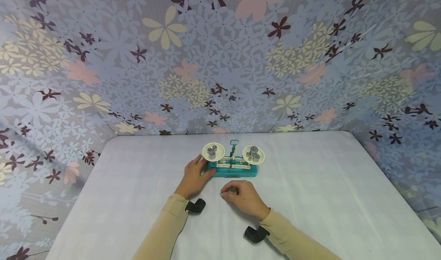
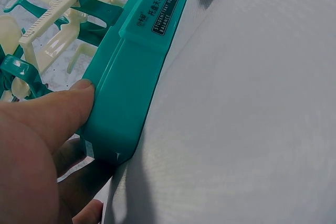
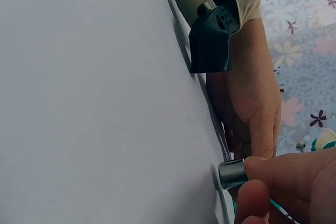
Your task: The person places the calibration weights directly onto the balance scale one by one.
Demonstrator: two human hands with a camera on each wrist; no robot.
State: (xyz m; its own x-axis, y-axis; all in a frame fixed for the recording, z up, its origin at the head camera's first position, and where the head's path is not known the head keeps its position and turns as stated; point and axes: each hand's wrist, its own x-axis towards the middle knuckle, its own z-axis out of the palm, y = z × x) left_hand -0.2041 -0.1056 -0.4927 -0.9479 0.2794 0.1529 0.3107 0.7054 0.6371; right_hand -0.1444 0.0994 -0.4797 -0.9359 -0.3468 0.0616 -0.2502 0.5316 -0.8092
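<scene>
A green tray balance (image 1: pixel 234 172) stands near the back of the white table, and its beam shows in the left wrist view. My left hand (image 1: pixel 194 179) grips the left end of its base (image 2: pixel 123 87), thumb on the near side and fingers around the end. Several metal weights (image 1: pixel 212 151) sit in the left pan (image 1: pixel 220 156); the right pan (image 1: pixel 260 153) also holds several weights (image 1: pixel 253 149). In front of the base, my right hand (image 1: pixel 246 198) pinches a small cylindrical metal weight (image 3: pixel 232 174) between thumb and fingertips, apart from the balance.
A white cloth (image 1: pixel 330 198) covers the table, with slight creases at the right. Flower-patterned fabric (image 1: pixel 220 61) rises behind the table and along both sides. A black wrist camera (image 1: pixel 256 234) is strapped to the right wrist, another camera (image 1: pixel 195 206) to the left.
</scene>
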